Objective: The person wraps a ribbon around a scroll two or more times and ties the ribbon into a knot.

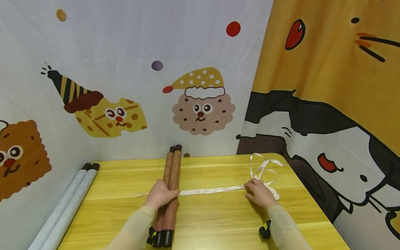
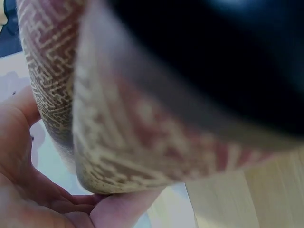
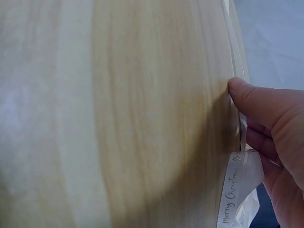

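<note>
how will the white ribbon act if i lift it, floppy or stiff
The ribbon is likely floppy, since it bends into loose loops by the right hand. It's probably light, being a thin, narrow strip. It may tangle a little, as those loops overlap.

"Merry Christmas" in dark cursive script along the white ribbon [image 3: 235,186], in the right wrist view
</note>
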